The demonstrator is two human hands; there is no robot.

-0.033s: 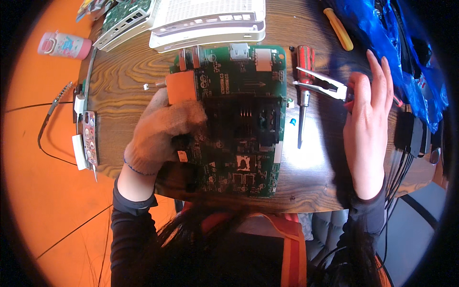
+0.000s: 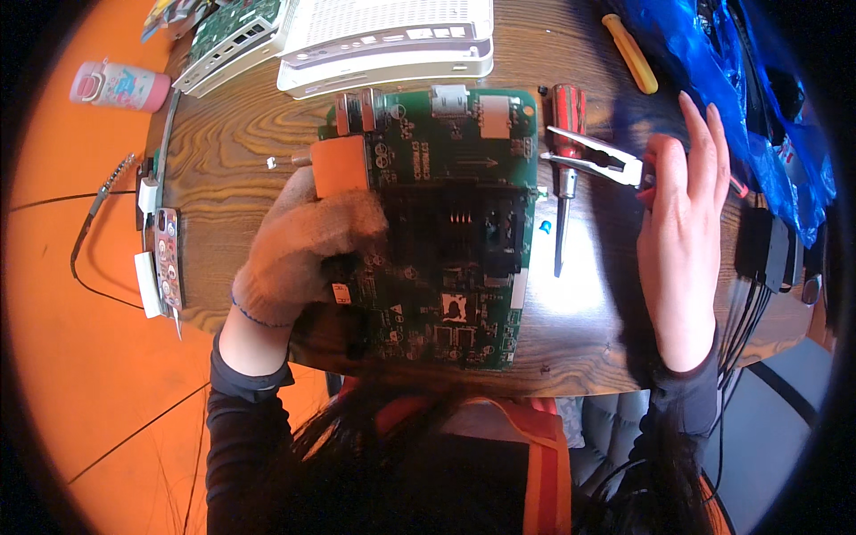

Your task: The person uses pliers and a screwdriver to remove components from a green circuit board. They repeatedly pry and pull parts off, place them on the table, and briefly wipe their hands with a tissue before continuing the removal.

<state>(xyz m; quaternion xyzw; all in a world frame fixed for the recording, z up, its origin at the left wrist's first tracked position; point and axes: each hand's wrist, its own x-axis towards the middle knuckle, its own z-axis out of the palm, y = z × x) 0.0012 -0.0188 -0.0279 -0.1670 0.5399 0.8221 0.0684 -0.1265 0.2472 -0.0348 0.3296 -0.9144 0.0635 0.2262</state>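
A green circuit board (image 2: 419, 308) is tilted up in front of me over the wooden table. My left hand (image 2: 308, 236), in a light knitted glove, grips its left edge near an orange square part (image 2: 341, 167). My bare right hand (image 2: 682, 214) holds a pair of pliers (image 2: 624, 169) whose jaws are spread and point left toward the board's right edge. Two of its fingers stretch upward, and the handles are mostly hidden behind the hand. Beneath the jaws lies a red-handled screwdriver (image 2: 567, 116). A small blue component (image 2: 546, 227) rests beside its shaft.
White router-like casings (image 2: 383, 67) stand at the back, beside another opened casing with a board (image 2: 236, 36). A yellow-handled tool (image 2: 631, 53) and a blue plastic bag (image 2: 704, 67) are at the far right. Black adapters (image 2: 762, 245) with cables, a pink bottle (image 2: 120, 86) and a phone (image 2: 168, 254) flank the sides.
The pliers' jaws have shifted very slightly left toward the board, and the board's top edge has moved a touch. Both grips stay the same.
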